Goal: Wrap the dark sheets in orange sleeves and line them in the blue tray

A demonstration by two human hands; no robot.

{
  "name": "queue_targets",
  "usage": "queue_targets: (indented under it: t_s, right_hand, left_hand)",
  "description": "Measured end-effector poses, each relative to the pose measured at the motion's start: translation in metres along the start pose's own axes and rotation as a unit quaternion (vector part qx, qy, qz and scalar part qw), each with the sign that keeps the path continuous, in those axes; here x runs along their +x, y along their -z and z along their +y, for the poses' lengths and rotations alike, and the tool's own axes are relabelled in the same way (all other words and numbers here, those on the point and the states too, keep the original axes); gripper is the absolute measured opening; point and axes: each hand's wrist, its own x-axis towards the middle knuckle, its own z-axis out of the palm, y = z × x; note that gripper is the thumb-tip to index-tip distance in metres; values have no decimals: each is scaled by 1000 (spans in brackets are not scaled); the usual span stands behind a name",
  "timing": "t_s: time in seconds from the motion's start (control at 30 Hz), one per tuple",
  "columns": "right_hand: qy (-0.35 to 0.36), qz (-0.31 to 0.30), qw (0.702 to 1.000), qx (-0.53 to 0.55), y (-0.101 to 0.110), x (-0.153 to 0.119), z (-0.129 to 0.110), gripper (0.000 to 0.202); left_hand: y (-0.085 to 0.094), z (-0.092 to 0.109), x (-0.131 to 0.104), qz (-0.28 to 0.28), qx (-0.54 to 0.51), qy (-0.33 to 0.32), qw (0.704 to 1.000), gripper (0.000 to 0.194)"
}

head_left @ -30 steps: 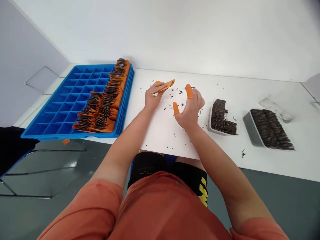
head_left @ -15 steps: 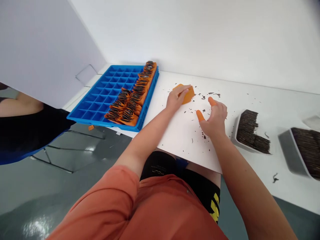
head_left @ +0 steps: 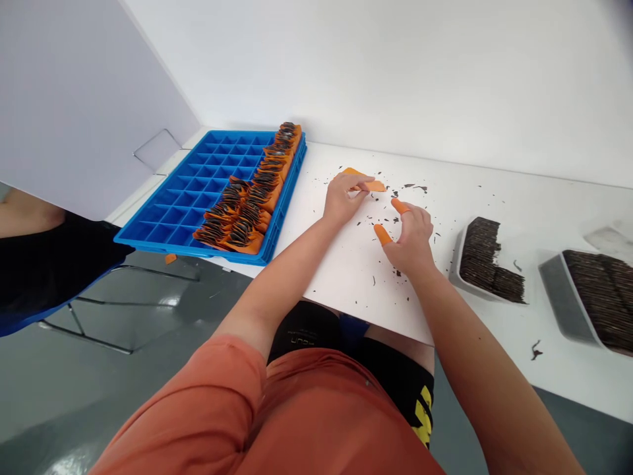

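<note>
My left hand (head_left: 341,198) has its fingers closed at the near side of a flat orange sheet (head_left: 378,186), which looks like paper or a flat pouch. Part of the sheet is covered by the fingers. Orange finger cots cap the thumb and forefinger of my right hand (head_left: 413,239). That hand hovers open to the right of the sheet, thumb and forefinger apart and nothing between them. Dark flakes (head_left: 419,189) are scattered on the white table (head_left: 336,270) around both hands.
A blue compartment tray (head_left: 173,214) at left holds rows of orange packets with dark pieces (head_left: 250,214). At right stand two plastic tubs of stacked dark strips, a nearer tub (head_left: 459,280) and a farther tub (head_left: 558,297). Beyond the partition (head_left: 74,99), another person (head_left: 49,257) sits.
The near edge of the orange sheet has come up under my left fingers, so it shows narrower. My right hand has moved slightly left, toward it. The whole view has shifted a little.
</note>
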Motion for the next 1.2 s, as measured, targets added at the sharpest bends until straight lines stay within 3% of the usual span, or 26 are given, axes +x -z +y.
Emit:
queue_targets:
  t_s: [0.17, 0.3, 0.5, 0.63, 0.7, 0.77, 1.0, 1.2]
  right_hand:
    - [-1, -25, 1000, -10, -2, -2, -3, 66]
    - [0, -48, 999, -13, -2, -3, -5, 66]
    - [-1, -43, 999, -13, 3, -1, -6, 63]
    - [17, -39, 999, -11, 4, -1, -7, 61]
    - [17, -47, 999, -11, 5, -1, -9, 61]
    - [11, -60, 998, -12, 5, -1, -9, 61]
    - [19, -71, 997, -18, 7, 3, -5, 61]
    - [33, -74, 993, -89, 7, 7, -1, 86]
  left_hand:
    - [-4, -12, 1, -54, -10, 32, 998, 14]
    - [-6, -21, -2, -71, 6, 74, 995, 27]
    - [-4, -32, 0, -51, 91, 56, 993, 32]
    - [-15, -44, 12, -4, 112, 98, 989, 76]
    - [-22, -50, 21, -13, 110, 139, 984, 94]
    - [-28, -56, 30, -37, 108, 174, 978, 99]
    - [-21, -72, 34, -29, 68, 152, 986, 90]
    - [-12, -52, 29, 29, -98, 98, 990, 56]
